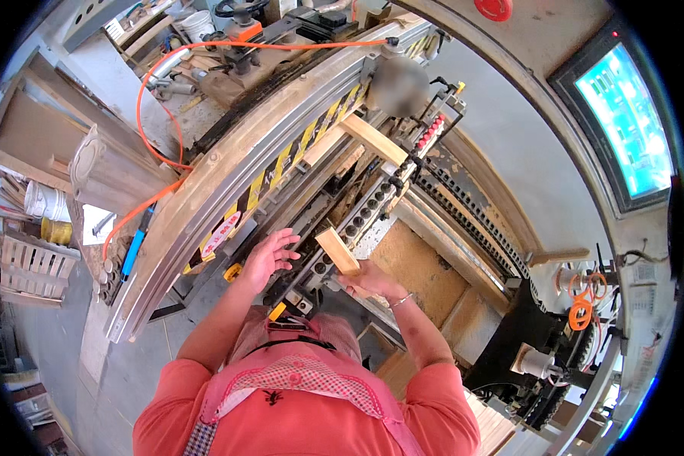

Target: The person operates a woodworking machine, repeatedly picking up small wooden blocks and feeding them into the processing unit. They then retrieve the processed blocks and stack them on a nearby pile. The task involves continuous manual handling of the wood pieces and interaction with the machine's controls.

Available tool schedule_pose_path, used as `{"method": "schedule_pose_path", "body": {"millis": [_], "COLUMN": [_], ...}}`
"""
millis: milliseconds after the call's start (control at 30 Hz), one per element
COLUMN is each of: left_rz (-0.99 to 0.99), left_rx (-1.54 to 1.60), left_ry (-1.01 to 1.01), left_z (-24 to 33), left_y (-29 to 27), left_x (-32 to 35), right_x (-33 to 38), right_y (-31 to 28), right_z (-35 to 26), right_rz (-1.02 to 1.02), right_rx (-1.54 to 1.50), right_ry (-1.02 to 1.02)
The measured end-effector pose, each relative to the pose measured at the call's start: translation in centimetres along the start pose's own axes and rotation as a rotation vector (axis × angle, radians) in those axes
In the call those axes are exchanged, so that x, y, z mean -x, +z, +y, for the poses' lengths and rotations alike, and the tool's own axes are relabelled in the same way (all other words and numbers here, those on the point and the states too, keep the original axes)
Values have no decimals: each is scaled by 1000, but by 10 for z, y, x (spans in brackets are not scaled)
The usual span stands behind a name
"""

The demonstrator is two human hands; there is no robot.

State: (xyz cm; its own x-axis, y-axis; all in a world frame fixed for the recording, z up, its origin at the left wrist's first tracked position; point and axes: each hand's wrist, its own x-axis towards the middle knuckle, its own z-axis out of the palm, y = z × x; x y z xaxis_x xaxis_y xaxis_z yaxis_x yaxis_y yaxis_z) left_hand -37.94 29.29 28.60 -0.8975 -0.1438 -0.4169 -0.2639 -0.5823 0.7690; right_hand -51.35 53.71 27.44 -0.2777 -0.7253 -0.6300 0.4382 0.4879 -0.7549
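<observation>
My right hand (372, 280) grips the near end of a short, pale wooden block (337, 251). The block tilts up and away over a long machine rail set with a row of round black knobs (371, 204). To the left of the rail is my left hand (270, 260), fingers spread and nothing in them, apart from the block. Farther up the machine, another wooden piece (374, 140) lies across the frame toward the rail. A second pale strip (323, 146) sits beside it, partly hidden.
A curved metal beam (205, 190) with yellow-black striping runs along the left. An orange hose (140, 114) loops over it. Black chain tracks (475, 209) and a dusty wooden board (414, 262) lie right. A lit screen (623, 121) and a red button (493, 7) are upper right.
</observation>
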Motion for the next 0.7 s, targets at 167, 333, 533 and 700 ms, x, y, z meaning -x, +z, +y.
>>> {"method": "schedule_pose_path", "body": {"millis": [167, 333, 533, 700], "left_rz": [79, 93, 80, 69], "left_rx": [-3, -26, -43, -44], "left_ry": [33, 7, -12, -37], "left_z": [-2, -6, -10, -13], "left_y": [5, 20, 36, 32], "left_x": [-19, -36, -47, -40], "right_x": [-17, -40, -101, -120], "right_y": [-34, -83, -133, -140], "right_z": [-13, -88, -150, -178], "right_rz": [228, 923, 1171, 924], "right_rx": [245, 1096, 1420, 1508], "right_ry": [-178, -710, -603, -297]}}
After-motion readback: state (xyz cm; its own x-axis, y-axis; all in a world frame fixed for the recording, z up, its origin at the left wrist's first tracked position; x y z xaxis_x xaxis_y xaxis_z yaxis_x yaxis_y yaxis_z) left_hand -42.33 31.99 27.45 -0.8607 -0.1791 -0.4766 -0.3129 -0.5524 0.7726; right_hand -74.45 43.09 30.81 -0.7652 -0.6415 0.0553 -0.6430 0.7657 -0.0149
